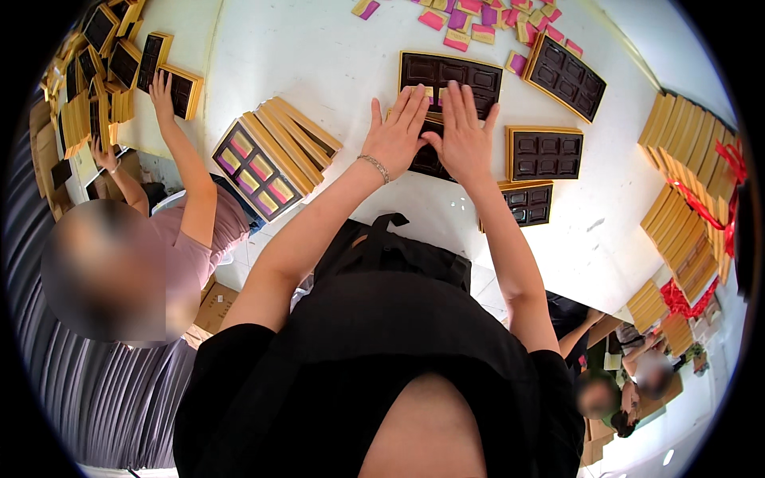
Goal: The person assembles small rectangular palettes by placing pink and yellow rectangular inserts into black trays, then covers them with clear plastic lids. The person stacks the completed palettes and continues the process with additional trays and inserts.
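Observation:
My left hand (395,135) and my right hand (464,142) lie side by side, fingers stretched out and thumbs almost meeting. Under their fingertips is a gold-edged box with a dark brown compartment insert (450,67). Small pieces with gold and purple parts show in its cells beside my fingers; the fingers partly hide them. A second dark-insert box (430,162) sits below my palms, mostly covered. To the right are two more such boxes, one upper (545,153) and one lower (532,204). Another dark-insert box (566,76) lies tilted farther up.
Loose pink, purple and gold pieces (481,33) are scattered at the table's far side. A leaning row of boxes (288,143) stands left, its front one (256,169) holding colored pieces. At far left a co-worker's hand (162,94) touches stacked boxes. Gold boxes (685,131) and red ribbon (729,163) are right.

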Demonstrator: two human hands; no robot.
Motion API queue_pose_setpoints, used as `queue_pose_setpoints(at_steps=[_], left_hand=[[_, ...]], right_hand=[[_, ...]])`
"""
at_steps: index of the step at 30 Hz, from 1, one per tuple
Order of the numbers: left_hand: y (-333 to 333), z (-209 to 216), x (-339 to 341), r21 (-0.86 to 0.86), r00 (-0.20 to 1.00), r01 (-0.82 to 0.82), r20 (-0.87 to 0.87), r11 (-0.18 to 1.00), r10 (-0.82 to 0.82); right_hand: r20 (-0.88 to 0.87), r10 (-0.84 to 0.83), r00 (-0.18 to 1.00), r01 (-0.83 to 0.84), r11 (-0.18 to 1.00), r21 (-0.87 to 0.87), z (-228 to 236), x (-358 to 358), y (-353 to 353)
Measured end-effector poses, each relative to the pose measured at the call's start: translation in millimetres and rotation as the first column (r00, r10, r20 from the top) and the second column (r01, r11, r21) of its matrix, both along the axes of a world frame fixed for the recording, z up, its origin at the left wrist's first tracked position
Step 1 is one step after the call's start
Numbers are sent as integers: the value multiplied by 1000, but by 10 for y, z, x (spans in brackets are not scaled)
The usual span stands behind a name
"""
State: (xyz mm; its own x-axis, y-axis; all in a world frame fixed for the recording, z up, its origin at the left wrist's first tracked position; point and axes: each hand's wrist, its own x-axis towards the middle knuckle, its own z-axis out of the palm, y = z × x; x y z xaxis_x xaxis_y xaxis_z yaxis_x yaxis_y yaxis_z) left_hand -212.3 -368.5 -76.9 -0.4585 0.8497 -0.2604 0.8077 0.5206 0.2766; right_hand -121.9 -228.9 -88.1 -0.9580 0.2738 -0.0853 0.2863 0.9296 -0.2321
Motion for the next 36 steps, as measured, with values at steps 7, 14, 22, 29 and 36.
queue_pose_setpoints(at_steps=[7, 14, 22, 29, 36], left_hand=[[16, -67, 122, 127, 991, 26, 125, 992, -42], [274, -9, 453, 195, 984, 36, 167, 980, -69], [515, -74, 850, 189, 996, -67, 74, 980, 54], [688, 63, 417, 299, 976, -209, 125, 931, 179], [1670, -352, -894, 464, 787, -358, -316, 810, 529]], right_hand=[[68, 113, 991, -112, 994, -13, 81, 129, 172], [-258, 94, 962, -41, 978, 204, -173, -108, 1729], [-267, 170, 948, -160, 985, 59, -172, -230, 2016], [-232, 163, 959, -201, 968, -151, -247, -437, 1956], [84, -357, 930, 127, 100, -987, -268, -403, 2147]])
